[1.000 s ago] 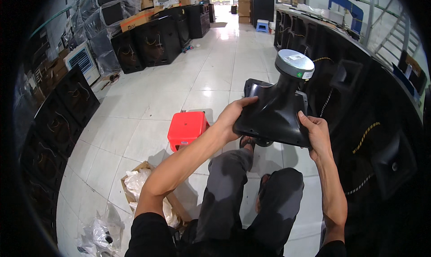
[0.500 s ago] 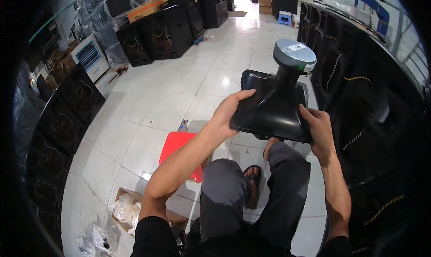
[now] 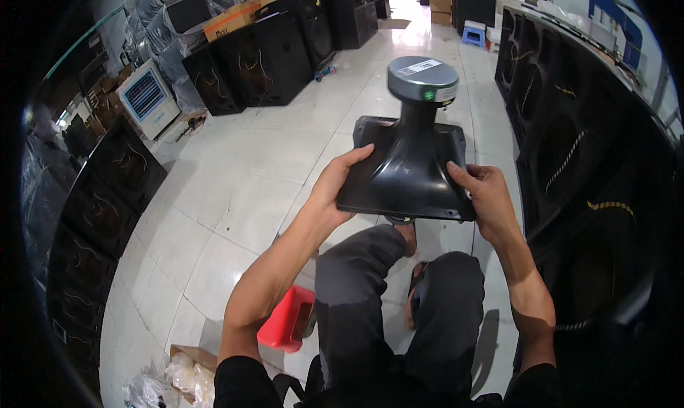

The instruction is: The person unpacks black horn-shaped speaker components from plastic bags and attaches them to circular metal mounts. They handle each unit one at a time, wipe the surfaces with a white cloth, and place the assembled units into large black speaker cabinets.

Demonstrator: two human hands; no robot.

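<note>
Between both hands I carry a black speaker horn point(image 3: 406, 169), its wide flange turned down and its neck pointing up. A round grey compression driver point(image 3: 423, 78) with a label on top sits on that neck. My left hand point(image 3: 340, 183) grips the flange's left edge, thumb laid on the upper surface. At the right edge, my right hand point(image 3: 488, 194) holds the flange the same way, thumb on top. The fingers beneath the flange are mostly hidden. The horn is held in the air above my legs.
Black speaker cabinets point(image 3: 563, 137) line the right side, with more cabinets point(image 3: 92, 215) at left and others point(image 3: 263, 59) farther back. Low beside my left leg is a red plastic stool point(image 3: 288, 322). An open carton point(image 3: 192, 365) holds plastic bags. A blue stool point(image 3: 473, 33) stands far off.
The horn and both hands have shifted left in view, and the horn stands more upright. My legs have changed position as in a step. The red stool now appears lower.
</note>
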